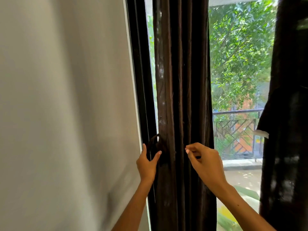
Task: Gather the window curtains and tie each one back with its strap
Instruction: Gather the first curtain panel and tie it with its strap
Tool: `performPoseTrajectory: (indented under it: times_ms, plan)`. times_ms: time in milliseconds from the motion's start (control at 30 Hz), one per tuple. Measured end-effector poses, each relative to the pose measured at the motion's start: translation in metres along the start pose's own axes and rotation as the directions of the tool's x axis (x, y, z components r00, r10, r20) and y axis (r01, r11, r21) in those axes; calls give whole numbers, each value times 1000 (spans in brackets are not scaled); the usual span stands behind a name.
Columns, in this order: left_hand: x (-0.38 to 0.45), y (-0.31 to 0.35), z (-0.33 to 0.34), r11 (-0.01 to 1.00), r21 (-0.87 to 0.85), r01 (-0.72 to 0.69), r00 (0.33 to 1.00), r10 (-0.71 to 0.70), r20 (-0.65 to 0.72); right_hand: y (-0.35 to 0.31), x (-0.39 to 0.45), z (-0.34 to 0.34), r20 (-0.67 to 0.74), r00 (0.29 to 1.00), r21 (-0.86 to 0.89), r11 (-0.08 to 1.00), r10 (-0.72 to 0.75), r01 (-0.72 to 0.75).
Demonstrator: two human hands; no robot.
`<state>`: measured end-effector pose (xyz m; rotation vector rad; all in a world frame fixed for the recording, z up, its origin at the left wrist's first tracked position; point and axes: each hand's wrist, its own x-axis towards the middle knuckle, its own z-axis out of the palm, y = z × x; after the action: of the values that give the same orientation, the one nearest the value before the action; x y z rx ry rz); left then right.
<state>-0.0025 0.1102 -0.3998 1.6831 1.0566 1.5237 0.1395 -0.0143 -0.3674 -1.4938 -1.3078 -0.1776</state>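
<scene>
Both arms reach up: left grip (147, 161) spread-fingered, right grip (202, 160) pinched, fingers curled.

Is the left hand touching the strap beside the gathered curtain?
Touching. The head view shows the left hand with thumb and fingers either side of the dark strap loop at the gathered curtain edge.

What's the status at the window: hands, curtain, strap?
Left hand holds strap loop by window frame. Right hand pinches gathered dark curtain. Strap not yet around it. Nothing in the way.
</scene>
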Motion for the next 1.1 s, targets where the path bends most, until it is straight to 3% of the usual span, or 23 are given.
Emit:
performPoseTrajectory:
  times_ms: [367,533,800,933,1100]
  plan:
    - [24,24,7,979,-71,-189,981,191,30,-25,-21,45,-143,987,-13,997,-73,72]
    - [26,17,-5,969,-26,-244,964,245,99,-31,-11,58,-190,982,-90,995,15,-32]
    - [14,17,-52,945,-45,-325,941,328,86,-24,-22,87,-303,939,-196,975,-165,108]
    - [1,27,-61,935,-90,-342,935,348,66,-36,-28,99,-222,939,-282,940,-261,194]
    - [-5,40,-66,949,-205,-239,961,261,90,-52,-29,114,-56,945,-266,917,-322,296]
